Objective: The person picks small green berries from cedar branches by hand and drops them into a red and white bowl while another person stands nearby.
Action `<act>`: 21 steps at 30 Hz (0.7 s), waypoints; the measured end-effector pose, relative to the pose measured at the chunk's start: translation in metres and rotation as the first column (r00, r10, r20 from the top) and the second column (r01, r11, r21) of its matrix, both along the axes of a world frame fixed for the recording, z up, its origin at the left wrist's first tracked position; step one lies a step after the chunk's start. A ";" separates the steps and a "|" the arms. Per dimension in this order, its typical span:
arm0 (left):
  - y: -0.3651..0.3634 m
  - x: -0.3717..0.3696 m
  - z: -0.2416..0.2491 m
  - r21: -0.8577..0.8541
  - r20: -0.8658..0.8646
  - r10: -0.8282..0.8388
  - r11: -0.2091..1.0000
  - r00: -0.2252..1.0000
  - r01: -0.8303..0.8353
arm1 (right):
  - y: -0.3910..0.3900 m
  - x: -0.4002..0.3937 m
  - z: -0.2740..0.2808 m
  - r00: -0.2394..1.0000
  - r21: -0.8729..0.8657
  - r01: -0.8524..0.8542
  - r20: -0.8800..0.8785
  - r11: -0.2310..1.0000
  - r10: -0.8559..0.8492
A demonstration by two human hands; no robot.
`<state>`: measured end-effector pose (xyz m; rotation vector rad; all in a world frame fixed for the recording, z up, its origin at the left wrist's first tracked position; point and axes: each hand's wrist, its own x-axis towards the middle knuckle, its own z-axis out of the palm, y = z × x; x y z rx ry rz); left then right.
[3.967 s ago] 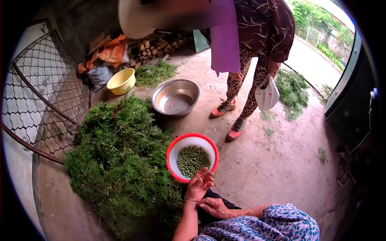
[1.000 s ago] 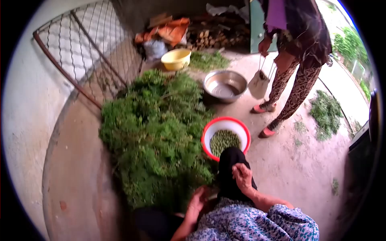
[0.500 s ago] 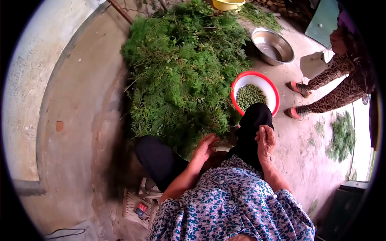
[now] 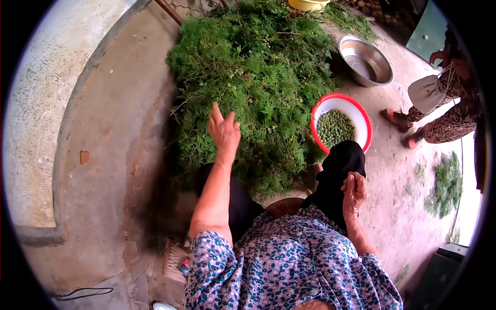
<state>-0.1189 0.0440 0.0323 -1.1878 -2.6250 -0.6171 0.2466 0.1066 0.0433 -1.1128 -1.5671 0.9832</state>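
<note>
My left hand [image 4: 225, 133] reaches over the near left part of a big pile of green cut branches [image 4: 253, 98], fingers spread and nothing in them. Fine feathery leaves cover the branches, with small round green cones among them. My right hand [image 4: 354, 192] rests by my right knee, its fingers curled together; whatever they hold, if anything, is hidden. Just beyond that knee stands a white basin with a red rim [image 4: 368, 120], partly filled with small green cones [image 4: 335, 127].
A steel basin [image 4: 380, 70] stands beyond the red-rimmed one, and a yellow basin [image 4: 308, 5] at the far edge. At right another person [image 4: 449, 121] stands with a pale bag [image 4: 427, 93]. Loose sprigs [image 4: 445, 186] lie on the concrete floor. A wall [image 4: 51, 113] runs along the left.
My left hand has moved from my lap forward and left over the branches, its fingers spreading. My right hand stays near my knee. The other person has shifted, and the bag now hangs lower.
</note>
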 end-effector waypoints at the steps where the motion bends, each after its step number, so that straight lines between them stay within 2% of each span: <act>1: 0.003 -0.012 0.007 -0.073 -0.053 0.004 0.997 0.999 -0.007 | 0.000 0.000 0.000 1.000 -0.005 0.009 0.007 1.000 -0.009; 2: 0.007 -0.024 0.007 -0.177 -0.044 0.036 0.983 0.998 -0.043 | 0.002 -0.002 0.000 1.000 -0.004 0.019 0.009 1.000 -0.019; 3: 0.014 -0.032 0.011 -0.164 -0.056 0.031 0.986 0.998 -0.040 | 0.004 -0.003 0.002 1.000 0.008 0.025 -0.004 1.000 -0.025; 5: 0.022 -0.041 0.013 -0.337 0.036 0.073 0.940 0.997 -0.057 | 0.000 -0.001 0.003 0.999 -0.011 0.042 0.028 0.999 -0.042; 7: 0.025 -0.045 0.017 -0.341 0.040 0.023 0.940 0.999 -0.008 | 0.000 0.002 0.000 0.999 0.021 0.031 0.026 0.999 -0.031; 9: 0.033 -0.053 0.009 -0.447 0.118 -0.024 0.892 0.993 0.074 | 0.001 0.002 0.001 0.999 0.025 0.039 0.033 0.999 -0.039; 11: 0.033 -0.064 -0.008 -0.397 0.071 -0.048 0.915 0.996 0.072 | 0.001 0.002 0.003 0.999 0.028 0.041 0.035 0.999 -0.042; 13: 0.030 -0.070 -0.008 -0.008 0.274 -0.054 0.998 0.960 0.058 | 0.000 0.001 0.005 0.998 0.024 0.037 0.040 0.999 -0.038; 14: 0.027 -0.071 -0.009 0.084 0.232 -0.065 0.995 0.970 0.046 | 0.000 0.000 0.007 0.998 0.032 0.037 0.058 0.999 -0.039; 15: 0.023 -0.073 -0.010 0.081 0.231 -0.062 0.996 0.971 0.044 | 0.000 0.000 0.007 0.996 0.039 0.039 0.076 0.998 -0.042; 16: 0.020 -0.077 -0.010 0.353 0.422 -0.144 0.935 0.895 -0.016 | 0.000 -0.001 0.007 0.996 0.036 0.039 0.074 0.999 -0.042; 17: 0.018 -0.078 -0.012 0.579 0.561 -0.275 0.805 0.781 -0.132 | 0.000 -0.002 0.007 0.997 0.024 0.039 0.060 0.999 -0.040; 18: 0.014 -0.055 0.013 0.675 0.701 -0.413 0.646 0.581 -0.356 | 0.000 -0.002 0.007 0.998 0.010 0.040 0.049 0.999 -0.040; 19: 0.010 -0.043 0.023 0.673 0.703 -0.412 0.649 0.580 -0.356 | 0.001 -0.003 0.008 0.998 0.007 0.041 0.050 0.999 -0.042; 21: 0.001 -0.024 0.031 0.704 0.700 -0.615 0.504 0.364 -0.501 | 0.001 -0.010 0.016 0.993 -0.049 -0.032 0.110 0.998 0.037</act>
